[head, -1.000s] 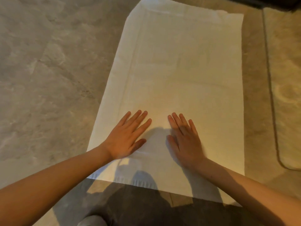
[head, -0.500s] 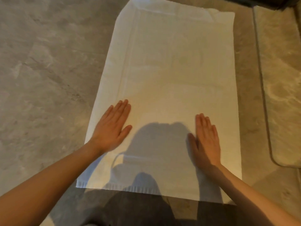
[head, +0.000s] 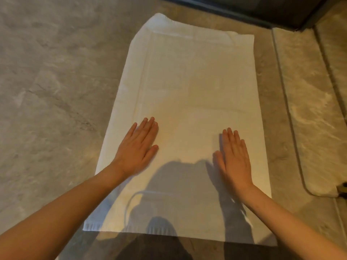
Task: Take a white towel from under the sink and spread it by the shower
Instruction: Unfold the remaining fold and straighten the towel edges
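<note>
A white towel (head: 189,87) lies spread flat on the grey stone floor, its long side running away from me. My left hand (head: 138,147) rests palm down on the towel's near left part, fingers straight and close together. My right hand (head: 234,158) lies palm down on the near right part, close to the right edge. Neither hand grips the cloth. My shadow covers the towel's near end.
A raised stone curb (head: 304,113) runs along the towel's right side, with a small dark fitting (head: 342,187) at its near corner. A dark frame (head: 244,10) crosses the top beyond the towel. Grey marbled floor (head: 52,94) stretches to the left.
My hands have slid apart across the towel, from side by side near the middle out toward its left and right edges. The view has pulled back a little.
</note>
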